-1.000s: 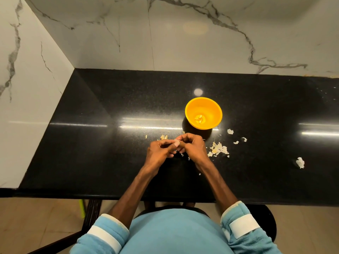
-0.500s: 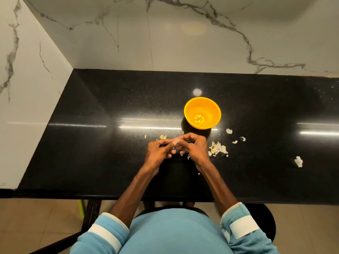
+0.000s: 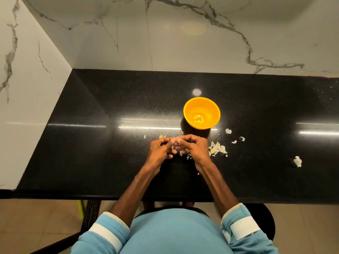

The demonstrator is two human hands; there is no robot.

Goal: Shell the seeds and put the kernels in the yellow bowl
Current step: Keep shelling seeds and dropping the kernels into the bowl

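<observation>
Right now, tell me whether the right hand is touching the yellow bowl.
Apart. The head view shows bare black countertop between the right hand and the yellow bowl.

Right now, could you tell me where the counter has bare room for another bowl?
The left stretch between the marble side wall and the left hand is bare, as is the strip behind the yellow bowl. Shell scraps crowd the area by the right hand.

Whatever the left hand [image 3: 159, 150] and right hand [image 3: 194, 148] pinch between their touching thumb tips is too small to make out (fingers cover it). The bowl's kernels [image 3: 198, 119] blur into one pale clump.
</observation>
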